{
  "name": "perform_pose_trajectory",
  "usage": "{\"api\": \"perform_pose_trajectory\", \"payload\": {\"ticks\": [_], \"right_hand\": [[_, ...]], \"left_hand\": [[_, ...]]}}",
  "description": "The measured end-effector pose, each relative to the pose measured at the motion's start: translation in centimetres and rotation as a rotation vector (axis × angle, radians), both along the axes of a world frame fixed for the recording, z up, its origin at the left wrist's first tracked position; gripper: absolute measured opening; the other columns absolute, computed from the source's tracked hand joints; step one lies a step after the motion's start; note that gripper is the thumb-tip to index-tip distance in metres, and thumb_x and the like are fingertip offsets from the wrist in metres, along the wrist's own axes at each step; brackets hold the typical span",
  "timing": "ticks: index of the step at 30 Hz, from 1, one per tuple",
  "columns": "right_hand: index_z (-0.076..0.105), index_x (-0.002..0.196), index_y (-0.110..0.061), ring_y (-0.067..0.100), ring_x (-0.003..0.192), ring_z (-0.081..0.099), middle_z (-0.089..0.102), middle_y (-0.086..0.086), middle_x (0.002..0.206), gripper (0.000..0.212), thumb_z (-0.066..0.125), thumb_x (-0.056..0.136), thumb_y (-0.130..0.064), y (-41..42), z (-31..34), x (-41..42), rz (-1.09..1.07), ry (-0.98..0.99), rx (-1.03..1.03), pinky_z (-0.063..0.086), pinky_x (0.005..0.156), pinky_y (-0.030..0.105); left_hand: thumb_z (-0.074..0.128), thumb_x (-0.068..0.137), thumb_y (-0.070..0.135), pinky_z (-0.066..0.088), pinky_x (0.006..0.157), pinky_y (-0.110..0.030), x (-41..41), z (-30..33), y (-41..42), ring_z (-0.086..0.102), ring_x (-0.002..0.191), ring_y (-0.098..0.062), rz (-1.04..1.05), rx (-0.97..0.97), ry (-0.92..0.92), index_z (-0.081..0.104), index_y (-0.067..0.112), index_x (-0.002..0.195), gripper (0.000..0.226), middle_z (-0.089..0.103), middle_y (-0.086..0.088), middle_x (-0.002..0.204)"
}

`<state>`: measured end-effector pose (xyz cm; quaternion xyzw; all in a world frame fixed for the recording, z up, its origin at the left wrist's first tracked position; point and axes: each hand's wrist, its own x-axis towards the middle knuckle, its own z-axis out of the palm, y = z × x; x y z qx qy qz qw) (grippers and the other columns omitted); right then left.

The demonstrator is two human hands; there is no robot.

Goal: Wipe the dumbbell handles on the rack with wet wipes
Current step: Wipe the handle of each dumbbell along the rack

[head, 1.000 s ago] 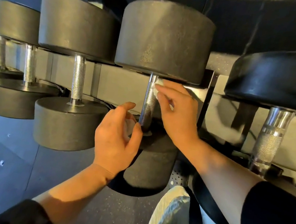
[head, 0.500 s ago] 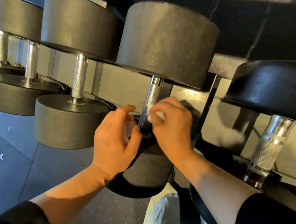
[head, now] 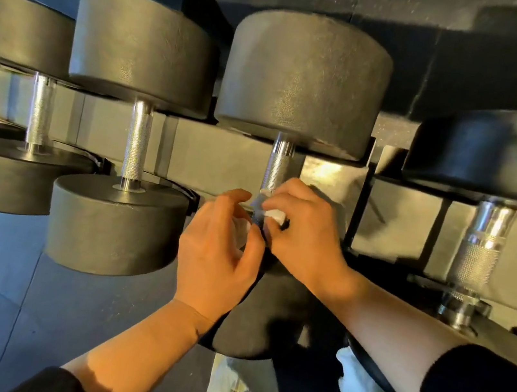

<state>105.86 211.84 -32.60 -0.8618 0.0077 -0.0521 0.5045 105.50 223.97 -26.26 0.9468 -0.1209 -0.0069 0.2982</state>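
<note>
We have the right hand (head: 304,237) pinching a small white wet wipe (head: 272,215) against the lower part of the knurled handle (head: 275,168) of the middle dumbbell (head: 302,80), which sits in the rack (head: 361,191) with its near head hidden under our wrists. The left hand (head: 218,250) hovers just beside the same handle, fingers loosely curled; something pale and clear seems to sit inside its palm, but we cannot tell what it is or whether the hand really holds it. To do this step well, we judge that the wipe should wrap as far round the bar as the fingers allow, then travel the full length with a slight twist, so the far side, which we cannot see, gets cleaned too. Firm pressure matters, because the diamond knurling is rough and will likely trap grime in its grooves; it may also snag and shred a thin wipe, so folding it thicker would help. The bar is bright steel, smooth and polished at the collar near the head, textured in the middle. The heads are thick matte grey cylinders with a pebbled, rubbery look. To the left stand more dumbbells (head: 131,135) of the same kind; to the right a glossier black one with a fatter chrome handle (head: 478,254).
</note>
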Motion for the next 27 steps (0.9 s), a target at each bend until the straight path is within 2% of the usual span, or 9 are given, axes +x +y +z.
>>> {"api": "perform_pose_trajectory", "payload": {"ticks": [3,7,12,14,17,20,22,24,27], "right_hand": [[0.072,0.067,-0.010,0.016,0.060,0.061,0.063,0.001,0.075,0.007,0.074,0.065,-0.004,-0.4,0.3,-0.1,0.127,-0.011,-0.061,0.050,0.056,0.024],[0.069,0.062,-0.009,-0.015,0.066,0.052,0.052,-0.021,0.070,0.011,0.067,0.062,0.001,-0.7,1.7,0.2,0.160,0.068,-0.004,0.040,0.062,0.007],[0.071,0.096,-0.007,0.020,0.086,0.061,0.065,0.009,0.096,0.021,0.063,0.080,0.003,0.2,3.8,2.7,-0.115,-0.091,-0.200,0.043,0.076,0.021],[0.070,0.100,-0.007,0.028,0.087,0.061,0.066,0.010,0.108,0.026,0.054,0.080,-0.002,0.7,3.8,3.8,-0.050,-0.130,-0.449,0.045,0.081,0.027],[0.069,0.091,-0.002,0.030,0.078,0.054,0.066,0.012,0.099,0.025,0.051,0.073,0.001,1.5,3.3,4.0,0.108,-0.089,-0.706,0.052,0.066,0.039],[0.070,0.090,-0.001,0.031,0.079,0.056,0.065,0.009,0.090,0.021,0.065,0.070,0.003,1.9,3.6,3.2,0.214,-0.059,-0.709,0.054,0.065,0.039],[0.072,0.094,-0.003,0.029,0.087,0.059,0.067,0.007,0.093,0.036,0.073,0.060,0.009,1.7,3.6,2.3,0.298,0.035,-0.658,0.054,0.075,0.031],[0.074,0.096,-0.007,0.018,0.095,0.055,0.070,0.004,0.104,0.036,0.071,0.064,0.010,1.7,3.7,1.5,0.344,0.168,-0.570,0.048,0.081,0.021],[0.076,0.093,-0.011,0.011,0.097,0.056,0.071,-0.001,0.104,0.030,0.064,0.072,0.007,1.7,4.1,1.1,0.340,0.270,-0.529,0.051,0.082,0.026]], "left_hand": [[0.051,0.083,0.033,0.044,0.070,-0.020,0.1,-0.1,0.3,0.055,0.078,-0.008,-0.005,-0.079,-0.002,0.050,0.020,0.113,0.033,0.059,0.005,0.088],[0.056,0.081,0.029,0.039,0.069,-0.005,0.4,0.3,0.8,0.056,0.074,0.000,0.030,-0.309,0.041,0.049,0.027,0.108,0.027,0.057,0.014,0.080],[0.059,0.078,0.011,0.040,0.066,-0.010,2.1,0.1,2.9,0.055,0.068,0.001,0.200,-0.555,0.109,0.054,0.018,0.106,0.029,0.060,0.010,0.075],[0.057,0.078,0.014,0.038,0.067,-0.009,3.3,-0.6,4.4,0.054,0.071,0.004,0.153,-0.483,0.095,0.053,0.017,0.108,0.030,0.060,0.013,0.077],[0.056,0.078,0.016,0.032,0.069,0.001,4.4,-1.8,6.3,0.051,0.075,0.014,0.040,-0.399,0.110,0.052,0.015,0.110,0.032,0.057,0.015,0.079],[0.054,0.083,0.017,0.032,0.070,0.001,4.6,-2.9,6.8,0.053,0.074,0.009,0.003,-0.418,0.133,0.051,0.013,0.111,0.028,0.056,0.014,0.078],[0.050,0.085,0.014,0.035,0.070,-0.003,4.3,-3.3,6.6,0.055,0.071,0.002,0.030,-0.472,0.155,0.051,0.012,0.111,0.026,0.056,0.013,0.075],[0.050,0.084,0.011,0.039,0.073,-0.010,4.0,-3.6,6.7,0.059,0.075,-0.012,0.054,-0.528,0.199,0.049,0.012,0.113,0.028,0.061,0.002,0.079],[0.053,0.085,0.005,0.036,0.073,-0.002,4.0,-3.9,7.1,0.057,0.077,-0.014,0.049,-0.556,0.251,0.047,0.011,0.118,0.034,0.062,-0.005,0.085]]}}
